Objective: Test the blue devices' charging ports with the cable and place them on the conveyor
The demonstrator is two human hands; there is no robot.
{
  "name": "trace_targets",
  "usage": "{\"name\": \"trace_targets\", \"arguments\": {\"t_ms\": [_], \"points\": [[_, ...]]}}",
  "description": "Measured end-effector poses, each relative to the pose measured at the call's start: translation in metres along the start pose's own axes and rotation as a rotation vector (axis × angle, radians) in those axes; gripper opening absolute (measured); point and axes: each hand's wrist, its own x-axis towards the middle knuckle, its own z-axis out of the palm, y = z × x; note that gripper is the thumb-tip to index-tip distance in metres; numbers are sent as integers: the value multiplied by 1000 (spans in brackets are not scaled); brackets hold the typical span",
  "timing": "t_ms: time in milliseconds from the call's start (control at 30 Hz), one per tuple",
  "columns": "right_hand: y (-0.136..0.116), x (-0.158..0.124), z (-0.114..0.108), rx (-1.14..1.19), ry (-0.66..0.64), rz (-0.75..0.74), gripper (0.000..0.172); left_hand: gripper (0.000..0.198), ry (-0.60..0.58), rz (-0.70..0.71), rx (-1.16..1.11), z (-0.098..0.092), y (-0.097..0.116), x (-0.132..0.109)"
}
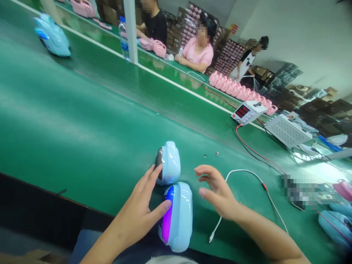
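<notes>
Two light-blue, glossy rounded plastic units rest one behind the other on the green tabletop. The far unit [172, 163] has a dark front panel; the near unit [183, 218] glows blue and purple on its panel. My left hand [140, 200] has its fingers spread, with fingertips at the far unit's dark panel and the thumb against the lit panel of the near one. To the right of both units, my right hand [216, 190] hovers with curved, parted fingers and nothing in them. A white cable [247, 170] runs behind and below my right hand.
Two tiny metal pieces [216, 154] lie beyond my right hand. A power supply [249, 112] with red and black leads stands at the right. Another blue unit [53, 36] is far left. Pink units [236, 88] line the far bench, where co-workers are.
</notes>
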Motion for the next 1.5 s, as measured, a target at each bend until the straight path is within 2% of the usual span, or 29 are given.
{"name": "trace_targets", "arguments": {"t_ms": [100,167,267,400,500,633,800,1000,1200,1300,1367,1500], "points": [[17,32,9,383,-14,244,33,63,127,110,91,0,-8,12],[26,59,14,549,-35,344,37,60,212,227,220,-2,-12,26],[31,91,21,686,-62,352,43,59,303,394,379,-4,-14,45],[30,110,27,818,-135,333,51,65,353,546,424,-4,-20,55],[32,114,32,898,-200,313,55,63,331,577,364,-3,-26,55],[35,114,36,967,-258,288,59,60,302,533,300,-2,-28,52],[32,115,36,972,-251,300,64,66,235,482,341,-6,-21,48],[29,118,32,968,-304,302,60,68,228,555,410,-11,-23,48],[28,117,33,892,-278,287,54,68,205,554,425,-12,-28,47],[22,113,27,777,-243,268,50,67,225,521,408,-11,-25,47],[15,109,21,621,-202,274,40,66,237,505,401,-11,-22,47],[-1,97,11,305,-155,295,9,66,215,482,430,-13,-15,46]]}}
